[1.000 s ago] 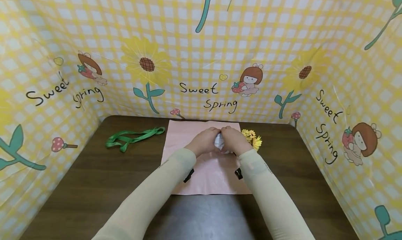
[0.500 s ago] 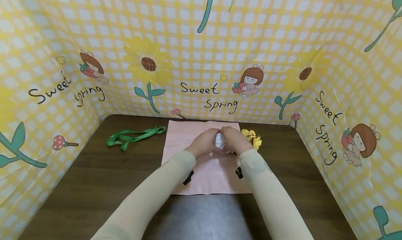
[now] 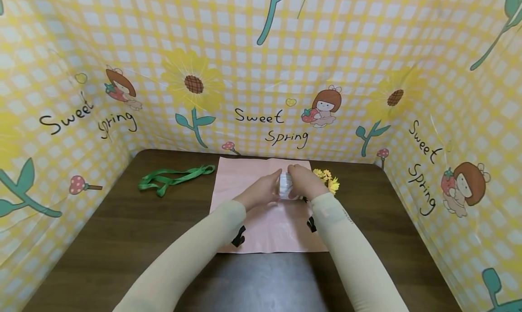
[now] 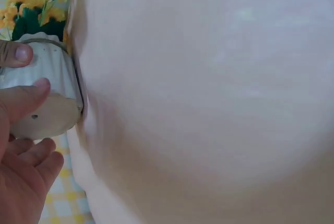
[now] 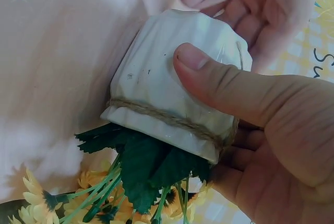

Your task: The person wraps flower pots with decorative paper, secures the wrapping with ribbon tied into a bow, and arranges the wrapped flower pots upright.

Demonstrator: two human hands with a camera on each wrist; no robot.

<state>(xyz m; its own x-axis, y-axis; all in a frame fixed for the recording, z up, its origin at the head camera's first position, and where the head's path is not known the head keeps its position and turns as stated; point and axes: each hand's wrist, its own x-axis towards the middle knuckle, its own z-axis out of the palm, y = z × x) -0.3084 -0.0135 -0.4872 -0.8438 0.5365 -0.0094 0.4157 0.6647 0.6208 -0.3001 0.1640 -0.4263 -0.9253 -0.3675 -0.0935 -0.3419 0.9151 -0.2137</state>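
A white ribbed ceramic pot [image 5: 151, 67] with twine round its rim lies on its side, with green leaves [image 5: 141, 166] and yellow artificial flowers [image 3: 329, 182] coming out of it. My right hand [image 3: 303, 180] grips it, thumb on the near side and fingers behind. The left hand [image 3: 261, 188] is at the pot's base, thumb and fingers spread; whether it touches the base I cannot tell. In the left wrist view the flat base of the pot [image 4: 49, 117] shows a small hole. Pink wrapping paper [image 3: 269, 230] lies spread beneath.
A green ribbon [image 3: 171, 178] lies loosely looped left of the paper on the dark wooden table [image 3: 114, 230]. A yellow checked cloth [image 3: 261, 71] with printed flowers stands round the back and sides.
My left hand has loosened and shifted a little left from the pot, so more of its white side shows. The right hand has stayed at the pot.
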